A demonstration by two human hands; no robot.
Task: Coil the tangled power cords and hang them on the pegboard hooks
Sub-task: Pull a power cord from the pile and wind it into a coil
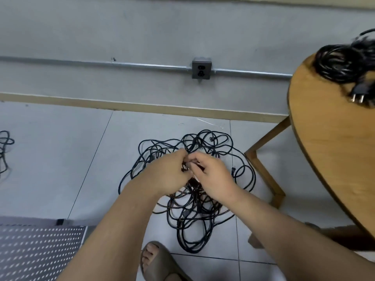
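Two hands work close together over the tangle of black cords. It lies on the floor, a little short of the wall's skirting and just beside a table leg. The left hand and the right hand both have their fingers curled in, each pinching a strand at the raised middle of the heap, fingertips nearly touching. That closeness suits picking at a knot or freeing an end. One hand likely anchors the strand while the other teases it loose, though the fingers hide which cord each holds. The rest of the tangle sprawls in loose loops around and below the wrists, probably so slack can pull free without snagging.

Near the far edge of the tabletop sits a bundle of black cord, its plug toward the near side. It seems to be coiled and parked there until hanging. The pegboard sits at the near left, apart from the tangle, and no hooks can be made out on it. Another cord lies well apart at the far left. A sandalled foot stands just beside the tangle's near edge. I judge the job to be at an early stage.
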